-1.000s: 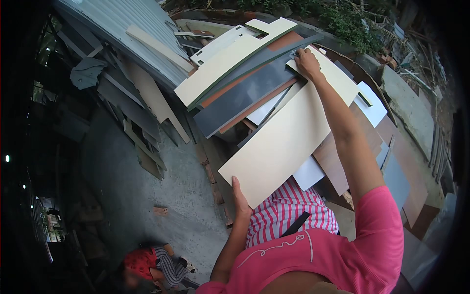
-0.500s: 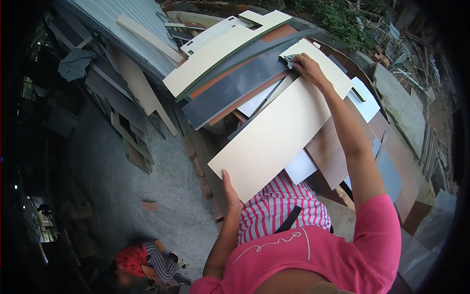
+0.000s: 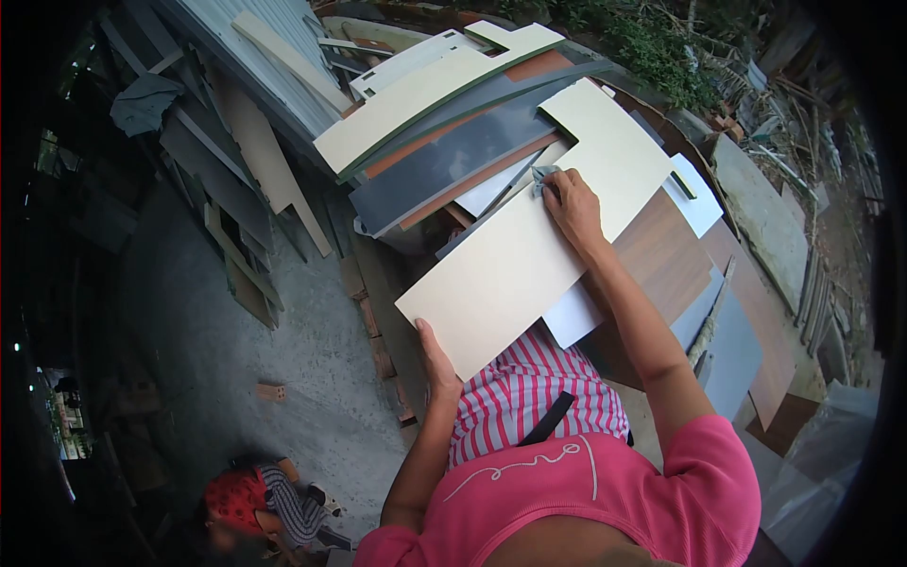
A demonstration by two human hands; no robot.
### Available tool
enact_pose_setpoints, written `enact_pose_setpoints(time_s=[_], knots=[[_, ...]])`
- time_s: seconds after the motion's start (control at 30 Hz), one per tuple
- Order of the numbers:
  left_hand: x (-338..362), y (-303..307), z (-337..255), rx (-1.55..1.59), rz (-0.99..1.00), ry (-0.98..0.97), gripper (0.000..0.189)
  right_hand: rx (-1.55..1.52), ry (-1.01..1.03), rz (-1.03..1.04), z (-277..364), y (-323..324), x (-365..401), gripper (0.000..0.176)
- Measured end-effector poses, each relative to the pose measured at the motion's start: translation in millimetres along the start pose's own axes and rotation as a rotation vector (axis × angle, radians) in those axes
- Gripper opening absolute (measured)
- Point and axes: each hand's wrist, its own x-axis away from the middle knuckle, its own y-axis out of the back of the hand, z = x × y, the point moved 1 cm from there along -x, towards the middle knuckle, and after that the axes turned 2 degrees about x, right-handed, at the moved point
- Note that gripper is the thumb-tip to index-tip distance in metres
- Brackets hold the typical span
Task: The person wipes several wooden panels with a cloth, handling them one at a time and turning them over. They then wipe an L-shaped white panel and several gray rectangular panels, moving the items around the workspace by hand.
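Note:
A long cream panel (image 3: 501, 274) with an L-shaped cut-out at its far end lies slanted across a stack of boards, its near end by my lap. My left hand (image 3: 438, 361) grips its near edge, thumb on top and fingers hidden beneath. My right hand (image 3: 574, 210) pinches a small grey-blue cloth (image 3: 544, 180) against the panel's left long edge, just below the cut-out. Under and beside the panel are a glossy dark grey board (image 3: 453, 161) and a white board (image 3: 574, 319).
Wood-grain boards (image 3: 666, 250) and a grey sheet (image 3: 732, 331) lie to the right. More panels lean beside a corrugated metal sheet (image 3: 274, 47) at upper left. A brick (image 3: 271, 391) rests on the concrete floor (image 3: 321, 369). Another person (image 3: 274, 501) is low at bottom left.
My right hand has slid the cloth from the cut-out's far corner down along the panel's left edge, toward me. My left hand keeps its hold; the view has shifted slightly.

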Motion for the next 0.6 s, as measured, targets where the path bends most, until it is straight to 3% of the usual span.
enact_pose_setpoints(time_s=[0.13, 0.27, 0.37, 0.5, 0.6], knots=[[-2.8, 6.6, 8.6, 0.049, -0.001, -0.102, 0.082, -0.083, 0.104, 0.067, 58.3, -16.5, 30.5, 0.014], [-1.2, 3.8, 8.3, 0.157, -0.053, -0.056, 0.084, -0.211, 0.288, 0.187, 117.4, -37.5, 72.5, 0.017], [-2.4, 11.8, 11.8, 0.270, -0.103, 0.008, 0.083, -0.339, 0.496, 0.168, 145.9, -43.4, 110.9, 0.014], [0.8, 20.7, 1.6, 0.333, -0.157, 0.146, 0.088, -0.389, 0.678, 0.266, 143.0, -29.3, 139.5, 0.014], [-5.6, 24.3, 1.8, 0.270, -0.149, 0.030, 0.087, -0.421, 0.746, 0.320, 124.8, -8.7, 141.3, 0.014]])
